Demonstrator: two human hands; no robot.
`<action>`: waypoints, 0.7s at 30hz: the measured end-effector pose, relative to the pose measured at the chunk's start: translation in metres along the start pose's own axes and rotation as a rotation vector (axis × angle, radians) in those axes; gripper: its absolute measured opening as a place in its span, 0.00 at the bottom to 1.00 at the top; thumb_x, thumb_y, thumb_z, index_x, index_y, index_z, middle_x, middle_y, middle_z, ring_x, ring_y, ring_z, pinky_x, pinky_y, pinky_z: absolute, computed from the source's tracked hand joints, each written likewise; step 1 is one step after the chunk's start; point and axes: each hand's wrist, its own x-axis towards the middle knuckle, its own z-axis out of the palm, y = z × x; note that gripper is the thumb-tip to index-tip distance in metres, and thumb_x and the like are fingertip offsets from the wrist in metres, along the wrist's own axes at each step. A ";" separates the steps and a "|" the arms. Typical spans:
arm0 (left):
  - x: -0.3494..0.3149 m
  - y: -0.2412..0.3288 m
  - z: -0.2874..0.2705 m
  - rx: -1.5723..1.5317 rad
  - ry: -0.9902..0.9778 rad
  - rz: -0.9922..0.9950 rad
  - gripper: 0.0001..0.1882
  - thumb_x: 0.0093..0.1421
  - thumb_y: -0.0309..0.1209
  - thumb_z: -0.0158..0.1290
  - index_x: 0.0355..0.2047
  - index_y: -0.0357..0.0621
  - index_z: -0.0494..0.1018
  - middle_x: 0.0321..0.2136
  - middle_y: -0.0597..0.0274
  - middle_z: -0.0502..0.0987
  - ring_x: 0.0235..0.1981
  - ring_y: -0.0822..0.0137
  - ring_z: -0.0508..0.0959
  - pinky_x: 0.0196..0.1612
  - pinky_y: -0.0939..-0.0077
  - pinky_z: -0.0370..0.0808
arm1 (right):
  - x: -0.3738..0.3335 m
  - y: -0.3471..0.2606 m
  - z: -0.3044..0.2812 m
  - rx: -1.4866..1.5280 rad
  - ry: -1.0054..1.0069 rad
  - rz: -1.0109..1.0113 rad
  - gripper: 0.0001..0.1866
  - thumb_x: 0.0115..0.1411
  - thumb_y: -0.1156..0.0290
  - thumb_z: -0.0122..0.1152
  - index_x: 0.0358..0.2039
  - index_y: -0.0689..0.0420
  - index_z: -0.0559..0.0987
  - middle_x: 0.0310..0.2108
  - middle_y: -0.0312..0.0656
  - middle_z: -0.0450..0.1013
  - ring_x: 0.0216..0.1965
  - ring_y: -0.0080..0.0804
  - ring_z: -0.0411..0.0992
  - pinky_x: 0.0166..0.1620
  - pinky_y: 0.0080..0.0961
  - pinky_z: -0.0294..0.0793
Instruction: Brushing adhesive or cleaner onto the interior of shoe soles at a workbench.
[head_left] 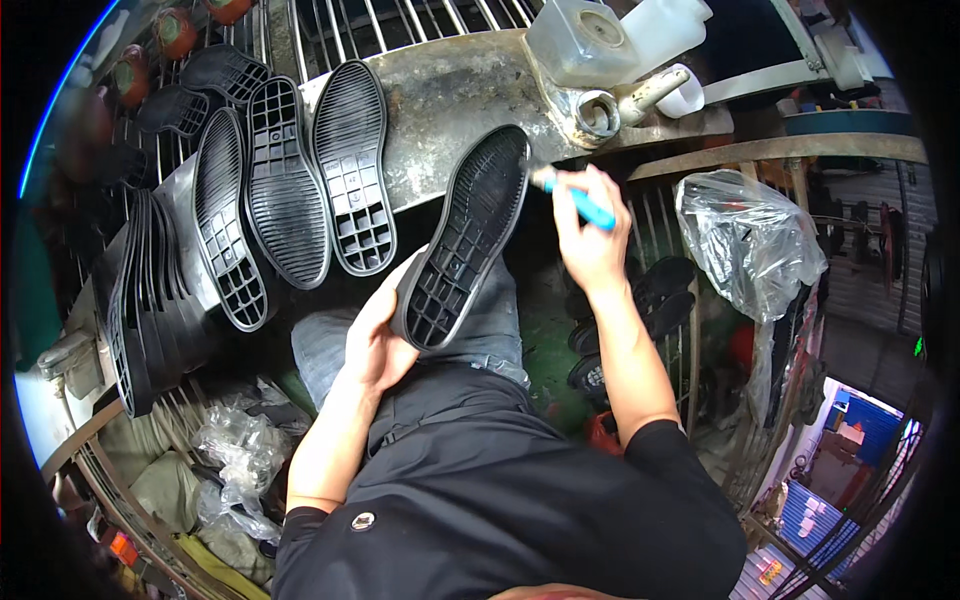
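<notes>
A black rubber shoe sole (465,235) is tilted up in front of me, its ribbed, gridded face toward me. My left hand (383,335) grips it by the lower left edge near the heel. In my right hand (593,230) is a brush with a light blue handle (592,208). Its blurred tip is at the sole's upper right rim; I cannot tell whether it touches. Three more soles lie side by side on the worn bench (455,105): a left one (230,220), a middle one (287,185) and a right one (352,165).
A stack of soles (150,290) stands at the bench's left end. Translucent containers (580,40) and a stained, open-mouthed pot (597,115) occupy the bench's far right. A clear plastic bag (750,240) hangs over the rack on the right. More plastic bags (240,450) lie at lower left.
</notes>
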 end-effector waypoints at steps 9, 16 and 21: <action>0.014 -0.012 -0.015 0.017 0.120 0.061 0.36 0.83 0.52 0.36 0.81 0.43 0.55 0.78 0.48 0.64 0.78 0.50 0.65 0.79 0.43 0.61 | 0.032 0.039 -0.029 -0.098 0.162 0.172 0.07 0.73 0.71 0.65 0.46 0.61 0.84 0.42 0.48 0.86 0.44 0.48 0.84 0.49 0.39 0.81; 0.019 -0.022 -0.019 -0.181 0.148 0.030 0.33 0.82 0.54 0.38 0.76 0.45 0.65 0.73 0.51 0.71 0.75 0.49 0.70 0.80 0.40 0.59 | -0.007 0.012 0.020 0.727 0.212 0.467 0.07 0.74 0.71 0.65 0.46 0.61 0.84 0.41 0.42 0.86 0.41 0.34 0.85 0.53 0.39 0.81; 0.014 -0.020 -0.019 -0.201 0.152 0.036 0.36 0.82 0.56 0.36 0.75 0.43 0.65 0.73 0.50 0.72 0.75 0.51 0.70 0.81 0.41 0.57 | -0.040 -0.029 0.056 0.277 -0.041 -0.044 0.12 0.65 0.68 0.71 0.47 0.56 0.83 0.41 0.44 0.80 0.46 0.49 0.80 0.69 0.56 0.68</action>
